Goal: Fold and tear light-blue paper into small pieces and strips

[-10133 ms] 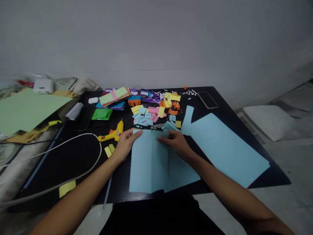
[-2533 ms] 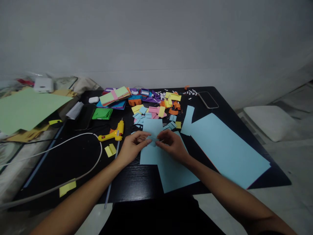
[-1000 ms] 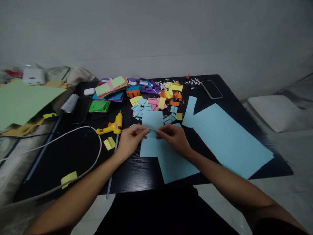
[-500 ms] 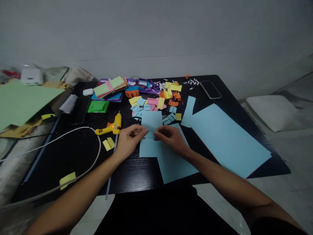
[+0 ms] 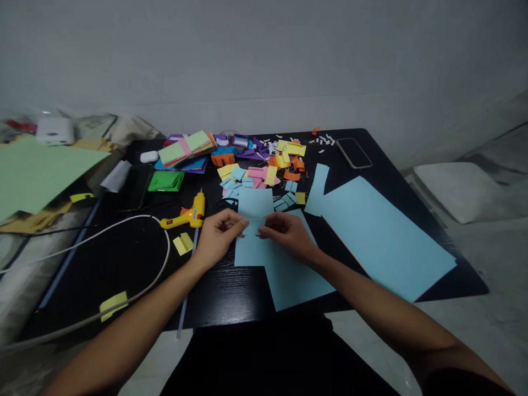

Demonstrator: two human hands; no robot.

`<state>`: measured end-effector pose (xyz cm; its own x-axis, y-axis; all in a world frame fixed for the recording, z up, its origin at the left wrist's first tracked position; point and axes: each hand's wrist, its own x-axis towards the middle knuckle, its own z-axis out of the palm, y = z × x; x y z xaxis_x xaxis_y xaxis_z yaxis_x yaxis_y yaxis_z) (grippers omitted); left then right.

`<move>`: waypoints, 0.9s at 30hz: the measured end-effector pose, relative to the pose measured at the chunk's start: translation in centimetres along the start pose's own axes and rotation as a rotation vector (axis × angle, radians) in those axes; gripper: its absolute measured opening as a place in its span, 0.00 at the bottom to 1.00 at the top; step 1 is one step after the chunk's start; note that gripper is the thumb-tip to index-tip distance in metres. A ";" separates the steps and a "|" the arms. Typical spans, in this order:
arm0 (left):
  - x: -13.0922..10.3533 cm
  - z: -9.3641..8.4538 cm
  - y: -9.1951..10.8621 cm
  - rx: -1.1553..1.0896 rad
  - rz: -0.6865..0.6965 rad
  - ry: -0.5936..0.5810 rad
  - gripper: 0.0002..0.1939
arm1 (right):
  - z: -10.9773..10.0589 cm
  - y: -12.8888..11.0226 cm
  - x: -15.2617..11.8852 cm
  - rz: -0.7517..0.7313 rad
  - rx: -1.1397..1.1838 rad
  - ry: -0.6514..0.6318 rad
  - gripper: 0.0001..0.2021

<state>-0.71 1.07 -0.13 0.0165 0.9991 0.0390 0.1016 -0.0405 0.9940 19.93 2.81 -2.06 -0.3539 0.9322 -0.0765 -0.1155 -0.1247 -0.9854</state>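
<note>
"Near the front edge of the black wooden table [image 5: 231,300]?"
"A light-blue rectangular paper sheet [image 5: 292,275]."
"And mid-table?"
"Left hand [image 5: 217,236] and right hand [image 5: 295,236] pinch a small light-blue paper slip [image 5: 252,224]."
"Toward the back edge?"
"Multicoloured folded paper pieces [image 5: 256,172]."

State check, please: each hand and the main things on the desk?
Left hand: pinching a small blue piece, details unclear
Right hand: pinching that piece opposite
Glue gun: lying on its side
Phone at right: flat, screen dark
White cable: bent in a loop
Paper bundle: stacked, pink strip across
Blue sheets at right: stacked flat
</note>
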 end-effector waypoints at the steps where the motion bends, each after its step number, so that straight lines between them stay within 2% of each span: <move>1: 0.0 0.0 0.0 -0.002 -0.002 -0.005 0.07 | -0.1 0.1 0.1 0.015 0.027 -0.005 0.20; 6: 0.3 -0.1 0.2 0.008 -0.022 -0.076 0.09 | -0.4 0.1 0.3 0.015 0.075 0.031 0.22; 9: 0.3 -0.2 0.3 0.014 -0.052 -0.133 0.09 | -0.4 -0.1 0.3 -0.031 0.058 0.057 0.19; 16: 0.5 -0.4 0.3 -0.036 -0.082 -0.097 0.09 | -0.3 -0.6 -0.2 -0.135 -0.016 -0.040 0.16; 27: 0.2 0.0 0.9 -0.130 -0.151 -0.202 0.11 | -0.3 -0.5 -0.2 -0.157 0.019 0.008 0.09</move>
<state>-0.58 1.26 0.76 0.2105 0.9703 -0.1190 -0.0106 0.1240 0.9922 20.32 2.75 -1.56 -0.3224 0.9435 0.0768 -0.1865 0.0162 -0.9823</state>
